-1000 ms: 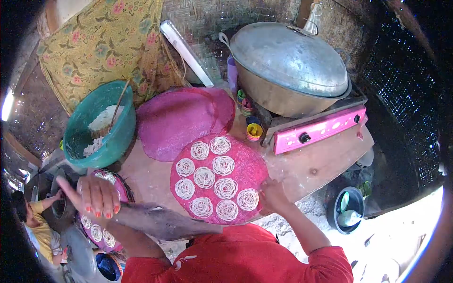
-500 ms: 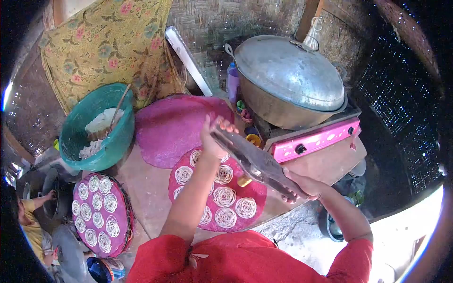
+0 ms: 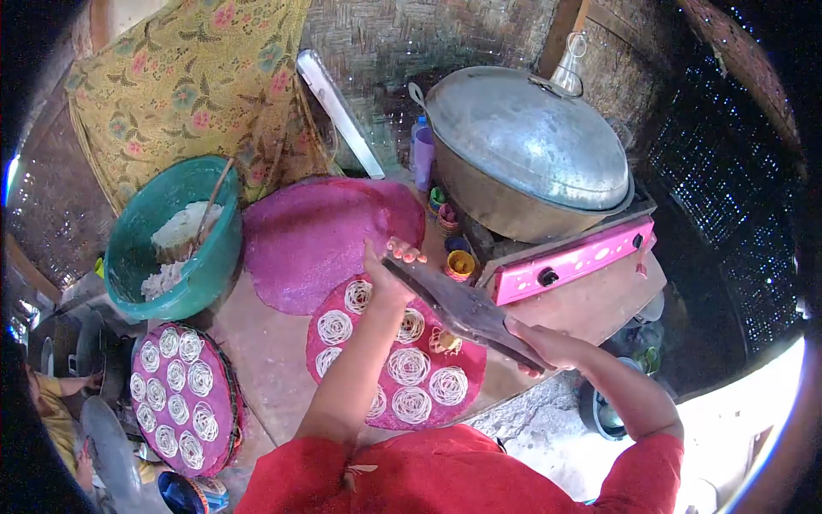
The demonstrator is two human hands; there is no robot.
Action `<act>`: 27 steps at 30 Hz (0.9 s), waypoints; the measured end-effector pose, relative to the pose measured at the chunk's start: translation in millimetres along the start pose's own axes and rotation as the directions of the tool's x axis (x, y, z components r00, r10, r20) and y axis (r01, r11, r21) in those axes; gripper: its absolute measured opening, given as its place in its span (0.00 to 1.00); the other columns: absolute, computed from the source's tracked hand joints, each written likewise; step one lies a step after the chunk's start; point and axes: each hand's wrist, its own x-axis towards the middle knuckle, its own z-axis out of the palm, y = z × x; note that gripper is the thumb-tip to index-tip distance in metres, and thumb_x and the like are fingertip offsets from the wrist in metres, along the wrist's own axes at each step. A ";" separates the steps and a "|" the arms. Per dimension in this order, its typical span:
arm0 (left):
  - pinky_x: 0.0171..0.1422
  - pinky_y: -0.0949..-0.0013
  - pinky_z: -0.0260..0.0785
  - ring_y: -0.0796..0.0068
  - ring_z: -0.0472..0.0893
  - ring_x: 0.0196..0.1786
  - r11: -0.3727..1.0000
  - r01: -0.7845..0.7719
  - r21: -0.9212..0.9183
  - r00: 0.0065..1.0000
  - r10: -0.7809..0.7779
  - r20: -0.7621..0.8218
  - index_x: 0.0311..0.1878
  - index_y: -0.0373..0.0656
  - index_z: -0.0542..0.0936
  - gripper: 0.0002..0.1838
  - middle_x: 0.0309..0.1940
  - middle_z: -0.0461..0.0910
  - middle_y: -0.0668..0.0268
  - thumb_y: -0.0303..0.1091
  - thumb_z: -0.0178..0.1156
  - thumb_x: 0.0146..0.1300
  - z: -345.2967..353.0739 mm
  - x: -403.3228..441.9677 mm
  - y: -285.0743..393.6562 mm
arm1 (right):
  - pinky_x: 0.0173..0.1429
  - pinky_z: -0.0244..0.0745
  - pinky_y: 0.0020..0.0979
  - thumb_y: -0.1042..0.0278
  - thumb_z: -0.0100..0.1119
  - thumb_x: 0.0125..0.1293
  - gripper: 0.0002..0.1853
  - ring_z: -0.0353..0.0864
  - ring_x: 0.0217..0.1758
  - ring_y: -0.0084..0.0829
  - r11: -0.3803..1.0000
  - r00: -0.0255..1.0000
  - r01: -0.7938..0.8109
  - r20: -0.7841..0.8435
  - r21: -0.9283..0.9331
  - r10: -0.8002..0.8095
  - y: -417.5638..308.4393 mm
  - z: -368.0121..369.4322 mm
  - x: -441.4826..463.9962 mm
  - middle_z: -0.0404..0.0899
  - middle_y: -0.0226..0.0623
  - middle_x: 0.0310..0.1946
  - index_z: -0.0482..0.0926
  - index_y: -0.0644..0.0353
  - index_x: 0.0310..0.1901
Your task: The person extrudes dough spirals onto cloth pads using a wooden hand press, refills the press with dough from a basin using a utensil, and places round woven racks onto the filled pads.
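A dark wooden press is hanging in the air above the table's near edge, slanting over a round pink mat. The left hand is holding its far end, fingers wrapping around the wood; the right hand is grasping the other end, fingers curling beneath it. Below the press, a small yellowish piece is showing over the mat. White noodle rounds are covering much of the mat, some hiding behind the left forearm and the press.

Toward the table's far edge, more pink sheets are lying, just beside a green basin at the left edge. The basin is holding white flour or dough, with a stick leaning in it. At the near left corner, a round pink tray is carrying its own noodle rounds.

On the right, a big pot is standing on a pink-fronted stove; its lid is covering the contents. Small coloured cups are sitting stacked beside the stove, near a purple cup whose inside is not showing clearly. At the lower left, a person in yellow is sitting near a grey lid.
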 end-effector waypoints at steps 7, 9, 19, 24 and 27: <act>0.33 0.62 0.62 0.73 0.67 0.18 0.994 0.031 -0.110 0.994 -0.019 0.108 0.18 0.52 0.66 0.29 0.12 0.64 0.74 0.64 0.34 0.64 -5.4 13.8 -12.6 | 0.19 0.65 0.26 0.24 0.31 0.61 0.41 0.69 0.15 0.23 0.993 0.996 -0.002 -0.089 -0.122 -0.009 -4.1 -11.4 -4.0 0.69 0.31 0.14 0.75 0.62 0.27; 0.32 0.63 0.62 0.73 0.67 0.18 0.997 0.022 -0.067 0.994 -0.015 0.110 0.18 0.52 0.66 0.29 0.12 0.63 0.74 0.64 0.33 0.64 -0.2 16.0 -3.2 | 0.19 0.65 0.26 0.24 0.33 0.60 0.41 0.69 0.15 0.24 0.995 0.990 0.067 -0.119 -0.077 -0.076 -0.6 -4.5 4.8 0.69 0.32 0.14 0.74 0.62 0.25; 0.26 0.68 0.59 0.77 0.63 0.14 0.999 0.025 -0.048 0.977 -0.035 -0.211 0.16 0.54 0.65 0.28 0.09 0.61 0.77 0.61 0.35 0.65 12.9 -16.5 -26.5 | 0.18 0.64 0.26 0.25 0.34 0.61 0.40 0.70 0.14 0.25 0.998 0.996 -0.010 -0.085 -0.058 0.006 16.9 -0.6 -15.0 0.70 0.32 0.14 0.74 0.61 0.24; 0.28 0.67 0.61 0.75 0.65 0.16 0.970 0.152 -0.189 0.986 -0.136 0.094 0.16 0.53 0.64 0.31 0.10 0.62 0.76 0.65 0.32 0.65 -19.6 16.8 -42.9 | 0.19 0.66 0.27 0.27 0.32 0.63 0.39 0.73 0.18 0.25 0.997 0.995 0.024 -0.096 -0.073 -0.031 20.1 -19.1 -16.4 0.73 0.32 0.17 0.75 0.62 0.30; 0.28 0.71 0.62 0.80 0.66 0.15 0.957 0.160 -0.243 0.962 -0.096 0.256 0.15 0.54 0.65 0.29 0.09 0.62 0.78 0.64 0.37 0.65 -26.6 25.5 -38.4 | 0.23 0.71 0.28 0.26 0.34 0.62 0.40 0.77 0.23 0.28 0.920 0.990 0.119 0.029 0.373 -0.140 22.0 -17.4 -13.5 0.77 0.37 0.25 0.74 0.63 0.41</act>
